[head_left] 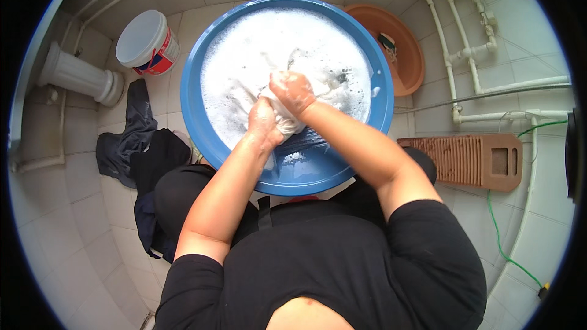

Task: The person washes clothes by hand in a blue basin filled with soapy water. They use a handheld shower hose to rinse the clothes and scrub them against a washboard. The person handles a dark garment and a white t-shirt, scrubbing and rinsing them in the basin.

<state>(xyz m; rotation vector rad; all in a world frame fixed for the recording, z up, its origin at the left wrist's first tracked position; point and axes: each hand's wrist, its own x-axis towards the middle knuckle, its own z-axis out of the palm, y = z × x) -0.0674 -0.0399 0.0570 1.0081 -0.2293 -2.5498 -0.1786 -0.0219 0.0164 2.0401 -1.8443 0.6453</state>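
Note:
A large round blue basin [194, 85] stands in front of me, filled with water under thick white suds [275, 33]. Both hands are over its near half, gripping a wet white cloth [287, 121] that bunches up between them. My left hand [264, 123] is closed on the cloth's near-left side. Slightly farther away and to the right, my right hand [293, 93] is closed in a fist around another part of it. The rest of the fabric spreads into the foam, where its outline is hidden. What kind of garment it is, I cannot tell.
A white bucket [143, 40] stands at the back left, near dark clothes [137, 134] on the tiled floor. Behind the basin on the right is a brown tub [409, 55] with a brush-like item. A brown washboard [471, 160] lies at right, beside white wall pipes [449, 73] and a green cord [498, 232].

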